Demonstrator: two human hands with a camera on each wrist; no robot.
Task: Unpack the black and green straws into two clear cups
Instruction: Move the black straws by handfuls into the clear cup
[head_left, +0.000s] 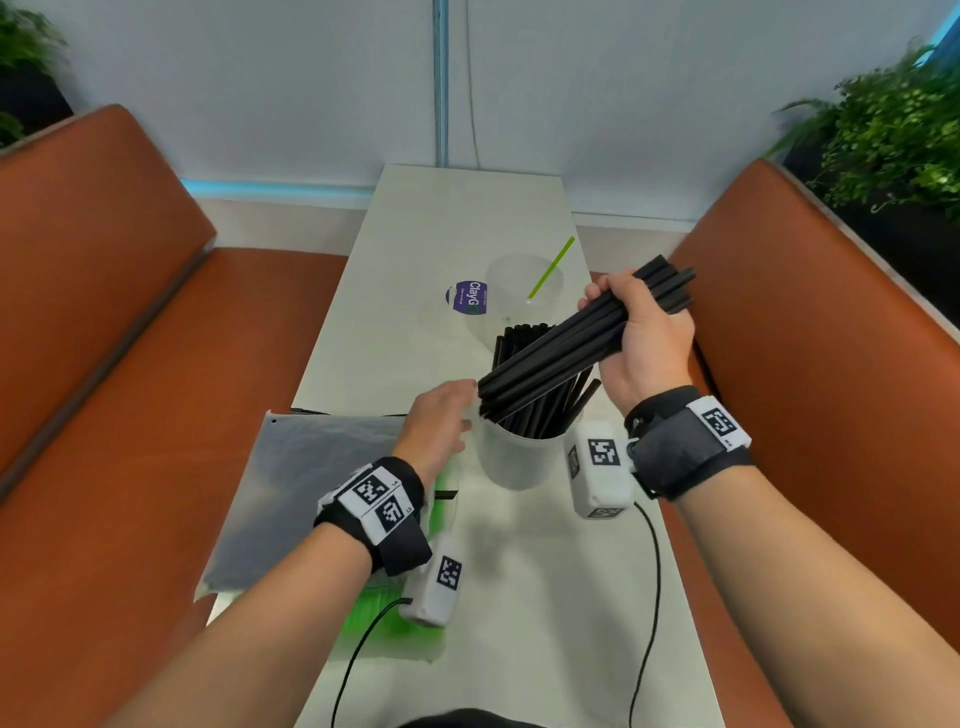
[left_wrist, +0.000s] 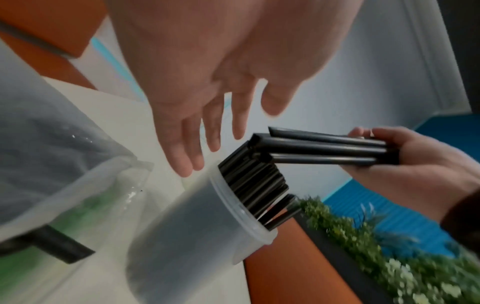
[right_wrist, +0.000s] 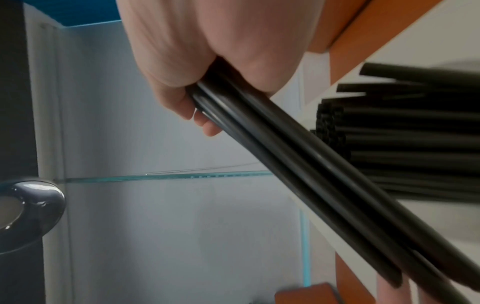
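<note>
My right hand (head_left: 641, 332) grips a bundle of black straws (head_left: 571, 340), held slanted above the near clear cup (head_left: 511, 462). That cup holds several black straws (head_left: 535, 384) standing in it. My left hand (head_left: 441, 415) is open, its straight fingers (left_wrist: 187, 162) by the lower ends of the bundle and beside the cup's rim (left_wrist: 241, 214); contact cannot be told. The far clear cup (head_left: 522, 291) holds one green straw (head_left: 550, 267). In the right wrist view the fingers (right_wrist: 182, 105) curl round the bundle (right_wrist: 298, 174).
A clear plastic bag (head_left: 311, 493) lies left of the near cup on the white table (head_left: 447, 234), and a pack of green straws (head_left: 379, 618) lies under my left wrist. Orange benches (head_left: 104, 338) flank the table. A purple sticker (head_left: 467, 297) sits beside the far cup.
</note>
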